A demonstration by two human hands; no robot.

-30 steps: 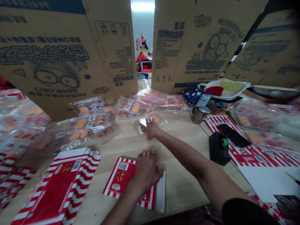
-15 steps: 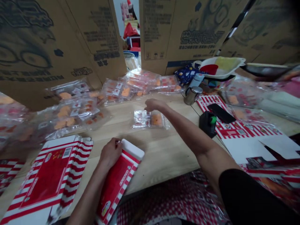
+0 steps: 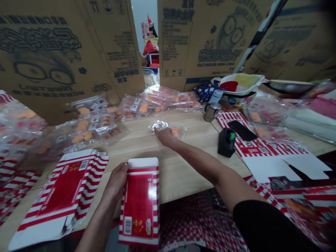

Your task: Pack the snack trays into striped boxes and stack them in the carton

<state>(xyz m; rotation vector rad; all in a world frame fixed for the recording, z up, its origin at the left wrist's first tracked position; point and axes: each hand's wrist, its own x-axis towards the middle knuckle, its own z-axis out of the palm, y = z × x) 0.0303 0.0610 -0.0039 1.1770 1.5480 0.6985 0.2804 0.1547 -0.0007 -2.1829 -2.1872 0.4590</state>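
A red box with white stripes [image 3: 139, 196] stands out over the table's front edge, its white end flap at the far side. My left hand [image 3: 120, 176] grips its left edge near that flap. In the middle of the table, my right hand [image 3: 167, 137] is closed on a clear plastic packet [image 3: 176, 131] with orange pieces inside. The packet's film is creased around my fingers, and the hand hides part of it. Left of my left hand lies a stack of flattened striped boxes [image 3: 63, 187].
More clear packets [image 3: 93, 126] lie along the left and back of the table, before large cardboard cartons [image 3: 173, 45]. To the right are a black tape dispenser [image 3: 226, 141], a metal mug [image 3: 211, 112], a white basin [image 3: 249, 82] and striped box sheets [image 3: 252, 147].
My right hand has come down and nearer onto the packet, whose film is now creased. The red box in my left hand has turned upright in view, with its barcode end showing.
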